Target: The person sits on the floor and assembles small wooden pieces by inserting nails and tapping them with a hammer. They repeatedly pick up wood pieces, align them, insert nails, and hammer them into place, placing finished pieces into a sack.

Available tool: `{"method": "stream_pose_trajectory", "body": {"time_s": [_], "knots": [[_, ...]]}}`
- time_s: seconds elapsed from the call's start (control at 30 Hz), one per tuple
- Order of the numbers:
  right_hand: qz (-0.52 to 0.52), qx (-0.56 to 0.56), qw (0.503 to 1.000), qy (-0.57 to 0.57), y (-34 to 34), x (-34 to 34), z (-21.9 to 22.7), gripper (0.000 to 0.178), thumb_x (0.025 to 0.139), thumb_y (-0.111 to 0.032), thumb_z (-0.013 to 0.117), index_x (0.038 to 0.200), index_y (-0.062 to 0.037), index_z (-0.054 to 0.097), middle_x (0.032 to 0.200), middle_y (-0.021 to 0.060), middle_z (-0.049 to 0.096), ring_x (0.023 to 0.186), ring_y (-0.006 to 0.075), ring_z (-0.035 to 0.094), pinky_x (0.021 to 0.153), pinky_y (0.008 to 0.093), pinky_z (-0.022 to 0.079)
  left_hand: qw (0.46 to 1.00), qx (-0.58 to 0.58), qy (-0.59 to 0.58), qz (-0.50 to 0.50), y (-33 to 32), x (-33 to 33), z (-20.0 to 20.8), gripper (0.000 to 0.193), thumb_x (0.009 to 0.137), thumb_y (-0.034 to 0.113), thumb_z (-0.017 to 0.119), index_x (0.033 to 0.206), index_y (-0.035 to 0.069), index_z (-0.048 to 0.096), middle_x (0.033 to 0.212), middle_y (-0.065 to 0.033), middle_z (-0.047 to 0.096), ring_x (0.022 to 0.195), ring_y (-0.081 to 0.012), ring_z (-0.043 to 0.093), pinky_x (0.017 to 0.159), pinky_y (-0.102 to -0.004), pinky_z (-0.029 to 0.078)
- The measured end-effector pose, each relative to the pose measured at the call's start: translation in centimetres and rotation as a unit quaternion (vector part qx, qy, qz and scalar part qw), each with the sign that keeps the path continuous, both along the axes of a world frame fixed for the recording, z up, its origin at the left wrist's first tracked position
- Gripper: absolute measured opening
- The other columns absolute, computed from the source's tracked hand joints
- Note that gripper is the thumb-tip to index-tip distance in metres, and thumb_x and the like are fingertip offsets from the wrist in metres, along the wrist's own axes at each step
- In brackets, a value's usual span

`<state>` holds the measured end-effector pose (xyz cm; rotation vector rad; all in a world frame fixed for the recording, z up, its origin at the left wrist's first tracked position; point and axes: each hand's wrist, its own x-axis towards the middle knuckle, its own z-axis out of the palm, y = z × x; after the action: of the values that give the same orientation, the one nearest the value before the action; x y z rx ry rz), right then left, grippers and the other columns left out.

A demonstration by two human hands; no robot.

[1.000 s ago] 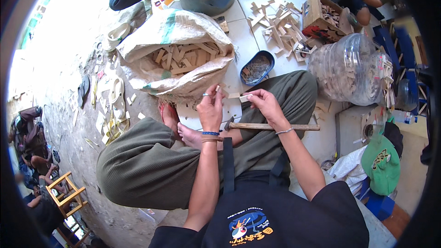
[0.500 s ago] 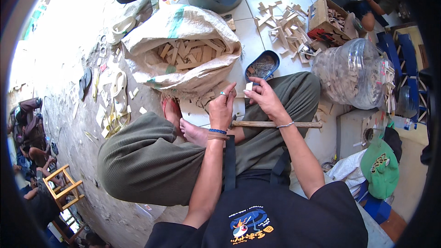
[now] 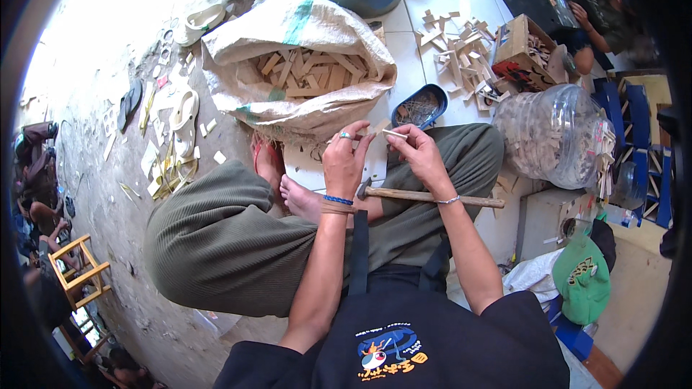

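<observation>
Both my hands are raised close together above my crossed legs. Between the thumb and fingers of my right hand (image 3: 420, 157) is a small flat piece of pale wood (image 3: 393, 134), seen nearly edge-on. My left hand (image 3: 344, 162) is just beside it, its thumb and fingertips drawn together; whatever they may hold is too small to make out. A hammer (image 3: 432, 195) with a wooden handle lies across my lap below the right wrist. Just beyond my right knee sits a dark blue oval tray (image 3: 441, 109) with thin metal nails in it.
A woven sack (image 3: 245, 90) full of wooden pieces stands ahead. To its right are a heap of wood pieces (image 3: 465, 57), a cardboard box (image 3: 510, 42) and a large clear plastic jug (image 3: 551, 133). Another person's arm (image 3: 592, 25) shows at the far right. A sandal (image 3: 185, 122) lies left.
The wooden piece in my right hand has turned from its flat face to nearly edge-on. My left hand has shifted slightly, its fingers curling toward the thumb. The whole view has shifted a little.
</observation>
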<state>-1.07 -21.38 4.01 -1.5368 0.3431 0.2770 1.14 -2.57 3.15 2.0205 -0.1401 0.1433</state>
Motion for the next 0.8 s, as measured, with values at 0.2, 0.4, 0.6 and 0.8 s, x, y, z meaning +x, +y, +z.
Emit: {"method": "stream_pose_trajectory", "body": {"time_s": [0.2, 0.4, 0.6, 0.8], "knots": [[-0.029, 0.097, 0.993, 0.060, 0.5, -0.2, 0.3, 0.034, 0.103, -0.019, 0.072, 0.134, -0.0051, 0.071, 0.099, -0.0053, 0.069, 0.079, 0.0016, 0.055, 0.072, 0.0197, 0.049, 0.995, -0.061, 0.072, -0.025, -0.7, -0.7, -0.9, 0.028, 0.095, 0.011, 0.076, 0.123, 0.007, 0.073, 0.096, -0.0140, 0.077, 0.083, -0.0232, 0.077, 0.071, -0.0346, 0.060], [-0.036, 0.103, 0.994, 0.016, 0.6, 0.1, 0.6, 0.036, 0.104, -0.015, 0.070, 0.137, -0.0018, 0.065, 0.108, -0.0010, 0.071, 0.087, 0.0029, 0.060, 0.076, 0.0211, 0.051, 0.985, -0.102, 0.126, -0.054, -0.8, -0.5, -1.2, 0.030, 0.095, 0.007, 0.075, 0.125, 0.007, 0.072, 0.102, -0.0144, 0.078, 0.089, -0.0220, 0.078, 0.077, -0.0340, 0.061], [-0.030, 0.031, 0.999, 0.024, 0.1, 0.6, -0.1, 0.035, 0.101, -0.015, 0.074, 0.132, -0.0015, 0.064, 0.106, -0.0001, 0.073, 0.088, 0.0030, 0.061, 0.074, 0.0205, 0.048, 0.972, -0.123, 0.192, -0.057, -1.0, -0.7, -1.6, 0.030, 0.097, 0.007, 0.072, 0.126, 0.005, 0.071, 0.099, -0.0162, 0.080, 0.093, -0.0207, 0.079, 0.080, -0.0328, 0.061], [-0.021, -0.025, 0.999, 0.021, 0.4, 0.8, -0.8, 0.033, 0.100, -0.018, 0.075, 0.128, -0.0024, 0.067, 0.105, -0.0010, 0.074, 0.087, 0.0025, 0.062, 0.072, 0.0199, 0.046, 0.972, -0.148, 0.179, -0.044, -1.1, -0.8, -2.3, 0.028, 0.095, 0.009, 0.073, 0.124, 0.007, 0.072, 0.094, -0.0172, 0.079, 0.087, -0.0248, 0.079, 0.076, -0.0348, 0.060]]}}
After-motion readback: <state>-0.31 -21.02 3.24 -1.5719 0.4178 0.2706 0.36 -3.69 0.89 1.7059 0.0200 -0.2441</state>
